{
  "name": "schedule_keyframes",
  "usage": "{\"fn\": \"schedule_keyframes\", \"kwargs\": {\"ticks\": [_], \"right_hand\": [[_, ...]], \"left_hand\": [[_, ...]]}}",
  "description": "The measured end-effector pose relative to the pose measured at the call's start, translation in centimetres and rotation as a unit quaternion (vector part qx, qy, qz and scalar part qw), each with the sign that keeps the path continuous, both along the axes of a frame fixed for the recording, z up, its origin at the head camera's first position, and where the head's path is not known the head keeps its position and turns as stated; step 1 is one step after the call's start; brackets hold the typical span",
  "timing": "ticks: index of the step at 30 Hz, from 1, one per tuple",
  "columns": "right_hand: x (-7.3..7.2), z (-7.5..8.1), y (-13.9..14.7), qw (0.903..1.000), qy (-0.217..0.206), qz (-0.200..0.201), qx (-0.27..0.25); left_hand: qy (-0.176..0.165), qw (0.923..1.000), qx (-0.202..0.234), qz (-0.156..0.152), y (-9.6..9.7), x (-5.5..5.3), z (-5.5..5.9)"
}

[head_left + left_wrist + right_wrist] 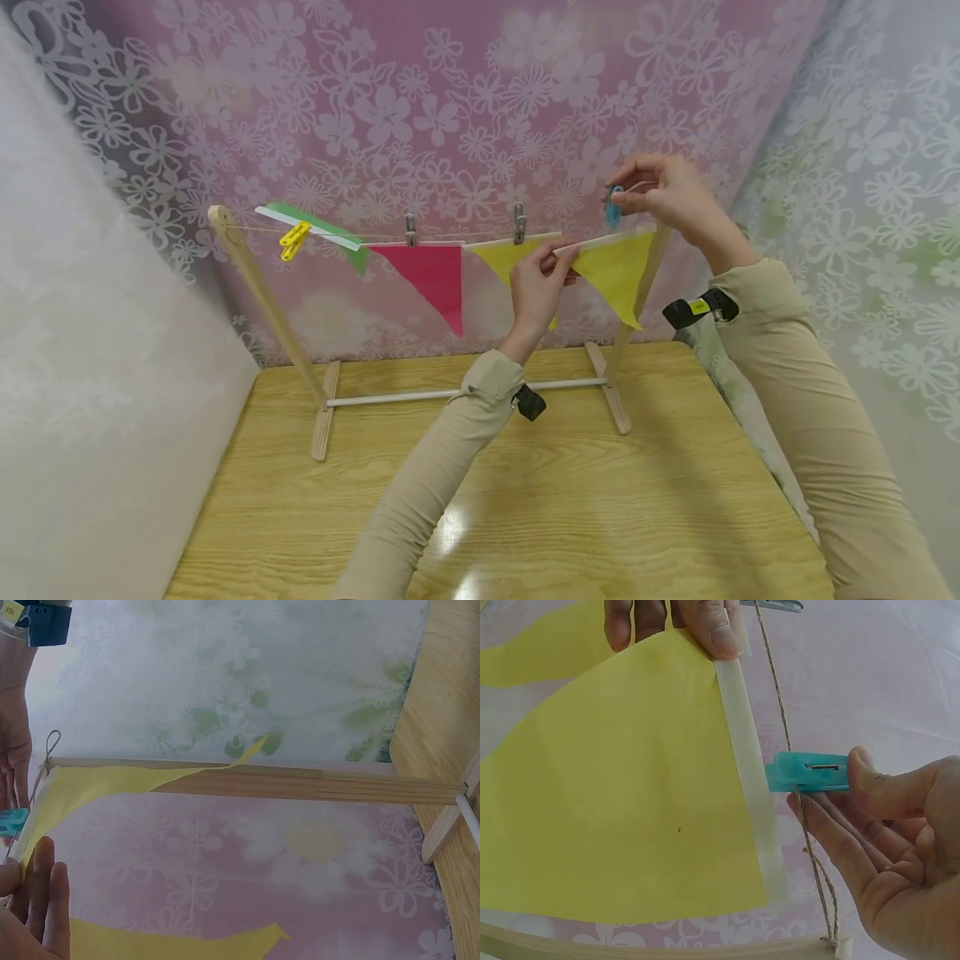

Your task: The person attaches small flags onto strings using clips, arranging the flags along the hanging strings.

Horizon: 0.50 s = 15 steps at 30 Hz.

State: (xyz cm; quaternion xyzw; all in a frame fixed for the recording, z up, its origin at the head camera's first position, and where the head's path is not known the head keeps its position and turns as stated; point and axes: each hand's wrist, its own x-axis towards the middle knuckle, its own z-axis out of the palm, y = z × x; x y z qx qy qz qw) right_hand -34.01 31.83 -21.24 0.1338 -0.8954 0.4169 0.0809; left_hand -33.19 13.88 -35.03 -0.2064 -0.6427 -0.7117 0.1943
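Observation:
My left hand [538,285] pinches the white-edged top corner of a yellow triangular pennant [618,271] at the right end of the string. In my right hand [663,190] a blue clothespin [810,772] is held between thumb and fingers, its tip right at the pennant's white edge in the right wrist view. The twine [784,724] runs close behind that edge. Another yellow pennant [498,254] hangs just left, under a metal clip [519,223]. Further left, a red pennant [431,275] hangs from a second metal clip [410,230].
A green pennant [300,215] lies tilted over the string at the left, with a yellow clothespin [295,240]. Wooden posts [262,292] and a white crossbar [397,398] form the stand on the wooden table [585,500]. Floral curtains [450,108] surround it.

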Motion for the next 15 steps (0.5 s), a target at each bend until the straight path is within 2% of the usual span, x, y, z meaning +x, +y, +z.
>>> {"fn": "schedule_keyframes", "kwargs": {"ticks": [7, 15], "right_hand": [[0.13, -0.03, -0.02, 0.9990, -0.010, 0.014, 0.041], [0.36, -0.33, 0.33, 0.9977, -0.031, 0.023, 0.055]], "left_hand": [[0.007, 1.0000, -0.005, 0.003, -0.05, -0.29, -0.14], [-0.006, 1.0000, 0.002, -0.003, -0.02, -0.19, -0.12]]}}
